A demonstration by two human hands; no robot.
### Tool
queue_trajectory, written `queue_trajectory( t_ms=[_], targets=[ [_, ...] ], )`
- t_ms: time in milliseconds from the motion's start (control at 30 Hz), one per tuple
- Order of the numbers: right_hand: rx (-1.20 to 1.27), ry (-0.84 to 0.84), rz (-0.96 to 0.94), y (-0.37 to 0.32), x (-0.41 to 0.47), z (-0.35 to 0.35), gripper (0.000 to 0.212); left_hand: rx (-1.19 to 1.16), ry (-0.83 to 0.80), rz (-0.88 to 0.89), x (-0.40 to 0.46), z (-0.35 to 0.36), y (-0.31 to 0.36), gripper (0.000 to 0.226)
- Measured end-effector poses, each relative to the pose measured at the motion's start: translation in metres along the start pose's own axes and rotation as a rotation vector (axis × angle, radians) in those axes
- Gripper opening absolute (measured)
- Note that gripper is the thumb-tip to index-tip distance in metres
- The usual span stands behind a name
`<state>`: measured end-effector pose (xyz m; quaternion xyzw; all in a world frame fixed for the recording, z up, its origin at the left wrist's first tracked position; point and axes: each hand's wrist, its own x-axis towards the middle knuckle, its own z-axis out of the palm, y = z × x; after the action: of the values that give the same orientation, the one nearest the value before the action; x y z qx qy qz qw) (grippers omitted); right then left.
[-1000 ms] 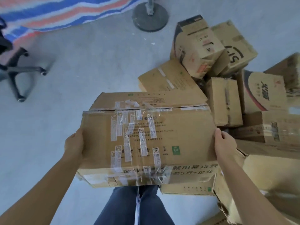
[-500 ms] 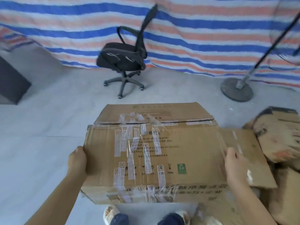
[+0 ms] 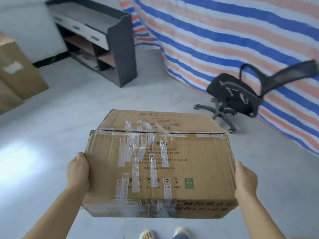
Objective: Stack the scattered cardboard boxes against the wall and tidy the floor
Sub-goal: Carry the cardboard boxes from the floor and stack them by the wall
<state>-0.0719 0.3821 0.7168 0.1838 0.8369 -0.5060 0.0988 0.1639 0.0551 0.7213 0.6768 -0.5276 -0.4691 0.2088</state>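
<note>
I hold a large brown cardboard box (image 3: 189, 163) in front of me, off the floor, its top patched with strips of clear tape and printed text. My left hand (image 3: 78, 171) grips its left side and my right hand (image 3: 246, 180) grips its right side. Cardboard boxes (image 3: 16, 75) stand stacked against the white wall at the far left. The pile of scattered boxes is out of view.
A dark grey shelf unit with drawers (image 3: 103, 42) stands against the wall ahead on the left. A black office chair (image 3: 241, 95) stands at the right before a blue, white and orange striped tarp (image 3: 233, 37). My feet (image 3: 164, 234) show at the bottom on grey floor.
The view has swung left, away from the pile of boxes and the round stand base. The chair moved from centre to right, and the shelf unit and stacked boxes came into view. Both hands still hold the box.
</note>
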Motion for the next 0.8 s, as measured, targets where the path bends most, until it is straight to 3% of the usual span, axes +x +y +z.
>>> queue_trajectory(
  t_ms=[233, 533, 633, 800],
  targets=[
    [-0.102, -0.220, -0.142, -0.087, 0.008, 0.155, 0.030, -0.143, 0.232, -0.166, 0.082, -0.056, -0.003, 0.032],
    [-0.155, -0.460, -0.180, -0.202, 0.028, 0.361, 0.016, -0.261, 0.478, -0.281, 0.201, -0.067, 0.041, 0.034],
    [-0.206, -0.548, -0.206, -0.242, 0.019, 0.421, 0.029, -0.308, 0.569, -0.337, 0.232, -0.074, 0.057, 0.033],
    [-0.257, -0.678, -0.264, -0.290, -0.010, 0.515, 0.031, -0.349, 0.662, -0.414, 0.284, -0.100, 0.070, 0.032]
  ],
)
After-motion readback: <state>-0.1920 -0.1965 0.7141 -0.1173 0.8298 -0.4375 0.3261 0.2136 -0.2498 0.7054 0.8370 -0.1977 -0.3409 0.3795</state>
